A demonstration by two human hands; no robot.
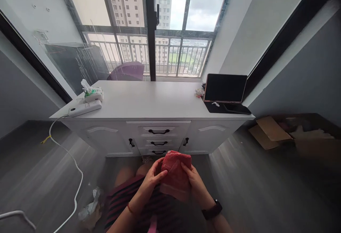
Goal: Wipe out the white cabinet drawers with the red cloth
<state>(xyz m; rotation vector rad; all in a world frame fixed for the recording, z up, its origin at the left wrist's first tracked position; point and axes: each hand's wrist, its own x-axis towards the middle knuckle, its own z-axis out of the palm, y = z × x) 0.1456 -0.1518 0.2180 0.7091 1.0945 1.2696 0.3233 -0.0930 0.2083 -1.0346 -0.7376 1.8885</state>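
Observation:
A red cloth (176, 172), with shiny patches like clear plastic over it, is held up in front of my lap. My left hand (154, 174) grips its left edge, the thumb lying across the front. From the right, my right hand (195, 179) pinches the cloth with the thumb on its face and the other fingers behind. The lower end of the cloth hangs loose and looks slightly blurred. Whether it is a towel or another folded textile I cannot tell.
Ahead stands a white cabinet (149, 99) with black handles. On its top are a tissue pack (93, 94), a power strip (85, 108) and a tablet-like screen (226, 88). A white cable (80, 176) trails across the left floor. An open cardboard box (271, 130) lies at right.

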